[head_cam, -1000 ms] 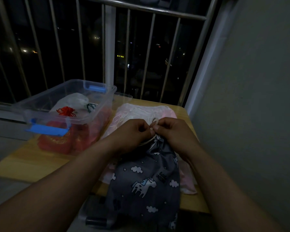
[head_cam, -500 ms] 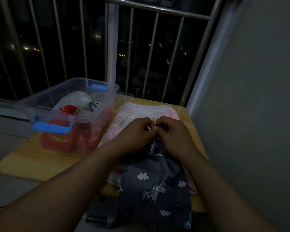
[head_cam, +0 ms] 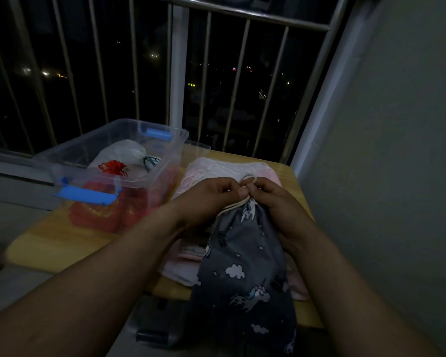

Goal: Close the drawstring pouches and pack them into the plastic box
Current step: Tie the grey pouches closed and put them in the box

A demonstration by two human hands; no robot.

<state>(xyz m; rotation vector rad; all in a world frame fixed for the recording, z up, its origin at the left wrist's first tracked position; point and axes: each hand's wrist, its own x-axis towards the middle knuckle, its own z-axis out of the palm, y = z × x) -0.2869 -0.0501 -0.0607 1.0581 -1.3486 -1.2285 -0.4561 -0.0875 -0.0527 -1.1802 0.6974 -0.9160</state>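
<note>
Wooden table [head_cam: 49, 240] against balcony railing [head_cam: 242, 20], night outside.

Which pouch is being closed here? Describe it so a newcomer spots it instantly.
On the wooden table, right of the clear plastic box, lies a pile of pale pink pouches. Over that pile, hanging off the near edge, is the dark grey pouch, whose cream cord the left hand and right hand pinch. It alone carries white clouds and unicorns.

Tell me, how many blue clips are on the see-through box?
2. One blue clip is on the near end of the plastic box; the other is on its far end, by the railing. None seems hidden.
</note>
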